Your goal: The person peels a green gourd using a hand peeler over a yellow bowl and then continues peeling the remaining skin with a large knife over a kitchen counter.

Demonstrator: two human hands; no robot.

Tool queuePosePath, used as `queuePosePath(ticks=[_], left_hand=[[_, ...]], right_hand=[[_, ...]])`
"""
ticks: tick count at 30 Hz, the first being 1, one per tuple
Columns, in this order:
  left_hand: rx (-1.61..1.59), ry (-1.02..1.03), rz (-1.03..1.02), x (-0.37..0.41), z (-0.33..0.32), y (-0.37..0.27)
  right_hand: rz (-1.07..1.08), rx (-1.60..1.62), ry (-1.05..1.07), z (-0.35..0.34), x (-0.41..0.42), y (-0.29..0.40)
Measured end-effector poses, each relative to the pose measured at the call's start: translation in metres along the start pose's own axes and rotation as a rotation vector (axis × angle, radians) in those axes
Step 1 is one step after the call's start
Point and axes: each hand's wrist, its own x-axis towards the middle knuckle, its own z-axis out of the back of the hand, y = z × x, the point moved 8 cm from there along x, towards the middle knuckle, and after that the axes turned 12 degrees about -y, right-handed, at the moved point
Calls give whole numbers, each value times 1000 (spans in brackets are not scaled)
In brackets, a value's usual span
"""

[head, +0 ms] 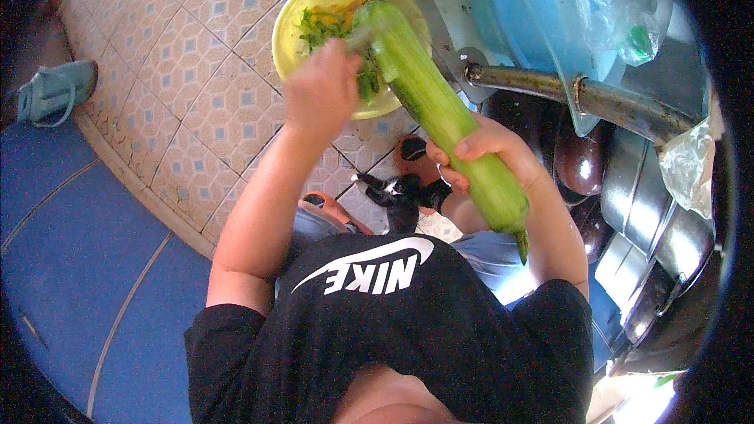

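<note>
A long green gourd (433, 97) slants across the middle, its stem end pointing back towards my body. My right hand (480, 147) grips its lower part, fingers wrapped around it. Near its far end, my left hand (327, 82) is closed around a blurred tool (360, 40), apparently a peeler, against the gourd's side. Motion blur hides the tool's exact shape. Below the gourd's far end, a yellow basin (284, 41) on the floor holds green peelings (321, 26) and some orange-yellow scraps.
A black-and-white cat (400, 206) is on the tiled floor (200, 65) between my feet, beside an orange sandal (415, 159). A metal rack tube (530, 82), blue tub (530, 6) and metal pots (642, 171) stand on the right. Blue panels (76, 282) line the left.
</note>
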Motion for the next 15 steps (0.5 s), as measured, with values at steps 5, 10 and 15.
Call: queuePosePath(ticks=[5, 10, 15], left_hand=[[239, 11, 217, 12, 2, 55], [-58, -59, 135, -2, 16, 11], [-360, 142, -101, -30, 12, -66]], right_hand=[[-54, 51, -5, 0, -1, -4], [71, -18, -96, -1, 2, 4], [133, -82, -167, 4, 6, 9]])
